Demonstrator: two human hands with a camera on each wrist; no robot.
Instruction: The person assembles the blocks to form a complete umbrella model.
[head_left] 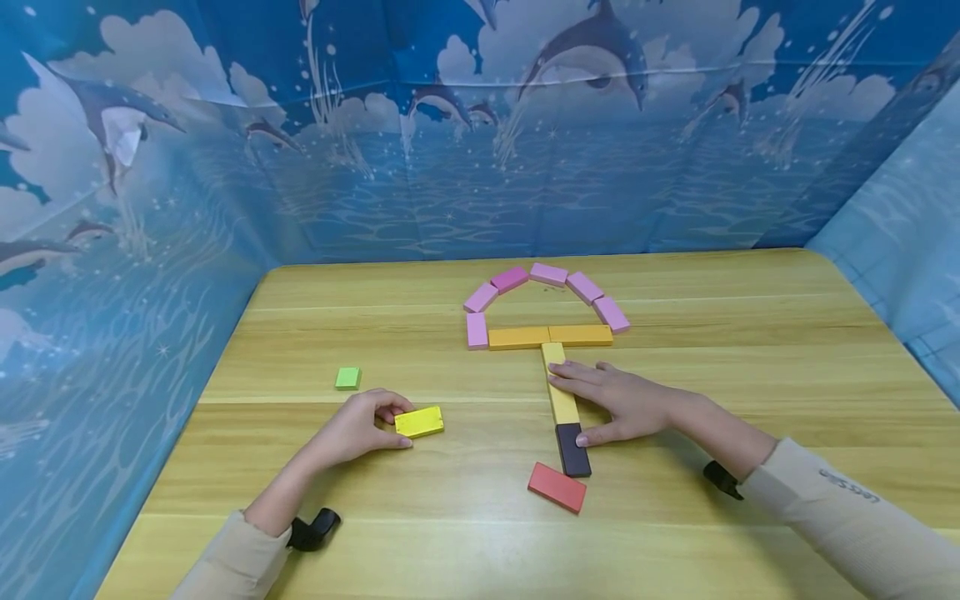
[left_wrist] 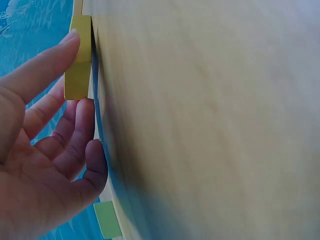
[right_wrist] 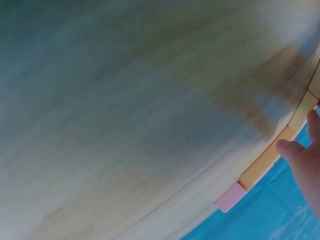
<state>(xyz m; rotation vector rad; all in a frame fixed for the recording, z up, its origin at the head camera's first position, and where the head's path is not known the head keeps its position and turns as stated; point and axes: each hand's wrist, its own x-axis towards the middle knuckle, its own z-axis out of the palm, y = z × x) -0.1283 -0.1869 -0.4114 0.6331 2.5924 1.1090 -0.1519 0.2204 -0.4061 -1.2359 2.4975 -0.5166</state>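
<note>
My left hand (head_left: 363, 429) pinches a bright yellow block (head_left: 419, 422) between thumb and fingers. In the left wrist view the thumb lies on one face of that yellow block (left_wrist: 79, 57). My right hand (head_left: 618, 402) lies with spread fingers over a column of pale yellow blocks (head_left: 564, 406), its thumb at the dark block (head_left: 573, 454) at the near end. A red block (head_left: 557, 487) lies slanted just below the dark one. Two orange blocks (head_left: 519, 337) form a bar across the column's far end, and several pink blocks (head_left: 584, 287) arch above it.
A small green block (head_left: 348, 378) lies left of centre, beyond my left hand. The wooden table (head_left: 420, 533) carries everything. Blue curtains (head_left: 450, 192) printed with dolphins hang behind the table and at both sides.
</note>
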